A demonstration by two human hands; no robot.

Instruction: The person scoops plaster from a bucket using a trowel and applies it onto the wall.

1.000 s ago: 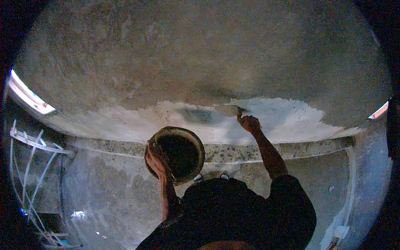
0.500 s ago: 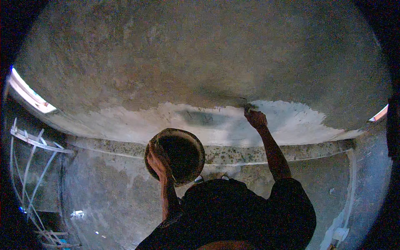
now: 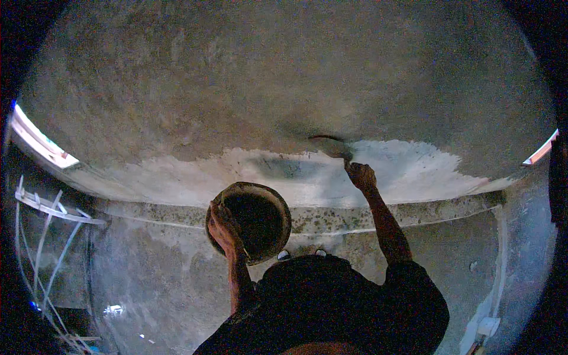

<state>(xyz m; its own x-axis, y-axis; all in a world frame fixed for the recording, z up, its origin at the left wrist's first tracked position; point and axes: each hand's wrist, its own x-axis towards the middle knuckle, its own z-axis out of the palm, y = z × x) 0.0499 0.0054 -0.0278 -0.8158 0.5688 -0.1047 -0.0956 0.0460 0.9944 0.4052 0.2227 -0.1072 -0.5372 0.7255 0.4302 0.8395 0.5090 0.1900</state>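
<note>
Bare hands (image 3: 223, 229) (image 3: 360, 176) go with a dark top (image 3: 322, 302), its right sleeve (image 3: 417, 299) short and loose, and footwear (image 3: 284, 255) showing whitish fronts.

Head view: fisheye, upright, left one of a side-by-side pair. Looks down from above the dark shirt (image 3: 331, 302), nearest the lens; left hand (image 3: 223, 229) and right hand (image 3: 361, 175) farther out, mid-frame. Faces wall (image 3: 284, 77), filling upper half; floor (image 3: 160, 278) below. Edges bowed.

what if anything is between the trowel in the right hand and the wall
Nothing visible. The trowel in the right hand shows directly against the wall, by the white patch's upper edge. The bucket in the left hand sits lower left, out of the way.
</note>
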